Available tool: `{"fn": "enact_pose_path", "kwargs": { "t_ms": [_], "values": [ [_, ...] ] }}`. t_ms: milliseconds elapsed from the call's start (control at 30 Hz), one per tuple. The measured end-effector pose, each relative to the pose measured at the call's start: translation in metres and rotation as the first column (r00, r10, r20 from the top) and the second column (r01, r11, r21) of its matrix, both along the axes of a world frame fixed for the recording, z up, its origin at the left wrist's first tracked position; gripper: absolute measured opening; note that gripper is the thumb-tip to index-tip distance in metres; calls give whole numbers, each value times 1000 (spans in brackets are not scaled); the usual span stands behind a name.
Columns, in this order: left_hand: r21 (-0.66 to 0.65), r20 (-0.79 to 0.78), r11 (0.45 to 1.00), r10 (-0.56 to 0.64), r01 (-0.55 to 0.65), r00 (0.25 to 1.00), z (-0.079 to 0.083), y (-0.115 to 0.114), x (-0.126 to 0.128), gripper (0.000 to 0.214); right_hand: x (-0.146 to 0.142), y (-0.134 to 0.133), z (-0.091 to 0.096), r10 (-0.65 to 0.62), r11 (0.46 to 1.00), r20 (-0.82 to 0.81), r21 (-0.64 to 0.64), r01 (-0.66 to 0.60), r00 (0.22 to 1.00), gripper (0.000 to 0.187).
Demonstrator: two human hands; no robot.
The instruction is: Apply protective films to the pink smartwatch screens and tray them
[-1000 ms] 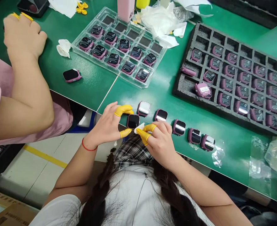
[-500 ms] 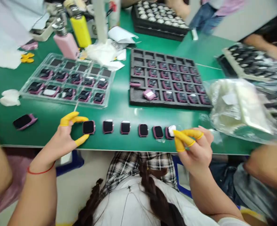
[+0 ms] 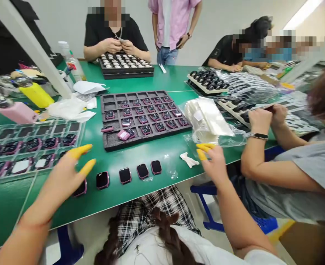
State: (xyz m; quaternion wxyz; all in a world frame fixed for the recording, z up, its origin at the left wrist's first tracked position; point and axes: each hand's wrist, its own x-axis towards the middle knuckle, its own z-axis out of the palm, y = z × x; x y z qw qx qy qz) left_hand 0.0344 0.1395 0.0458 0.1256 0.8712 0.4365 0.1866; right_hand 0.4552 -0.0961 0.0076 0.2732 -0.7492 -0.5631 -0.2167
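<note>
Several dark-screened watch cases with purple-pink frames lie in a loose row along the table's near edge, among them one watch case (image 3: 102, 180) right of my left hand (image 3: 61, 178). That hand hovers over the row's left end, its yellow-cotted thumb and finger apart and nothing between them. Beneath it another watch case (image 3: 81, 188) is partly covered. My right hand (image 3: 214, 162), also in yellow finger cots, is raised at the right with fingers stretched out and nothing visible in them. Left of it, apart from the fingers, a crumpled white wipe (image 3: 189, 160) lies on the table.
Behind the row sits a black compartment tray (image 3: 107, 144) of watch cases. A clear plastic tray (image 3: 81, 136) with more cases is at left, near pink (image 3: 20, 112) and yellow (image 3: 38, 95) pump bottles. A plastic bag (image 3: 209, 117) lies right; co-workers sit beyond and beside it.
The view has tilted up and swung right. My right hand has let go of the white wipe and moved off the row's right end. My left hand has come off the watch case it touched.
</note>
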Motion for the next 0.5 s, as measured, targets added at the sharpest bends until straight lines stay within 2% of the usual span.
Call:
{"fn": "enact_pose_path", "kwargs": {
  "t_ms": [67,133,233,333,433,500],
  "values": [
    [6,-67,1000,-19,19,998,4,16,52,56,20,-12,5,-32,998,-21,58,33,999,26],
    [7,-132,1000,-29,30,991,2,33,92,58,46,-23,8,-70,993,-34,97,73,997,25],
    [-12,-209,999,-37,36,977,-3,45,127,57,81,-41,7,-171,975,-40,135,175,984,22],
    [-58,-247,997,-66,53,967,-7,49,135,47,103,-53,6,-246,964,-29,97,247,969,20],
    [-110,-242,993,-60,34,969,-10,63,129,47,115,-53,8,-244,969,-15,27,244,970,18],
    [-145,-219,989,-22,-10,975,-9,74,122,51,117,-47,14,-234,972,-7,24,234,972,19]
  ]
}}
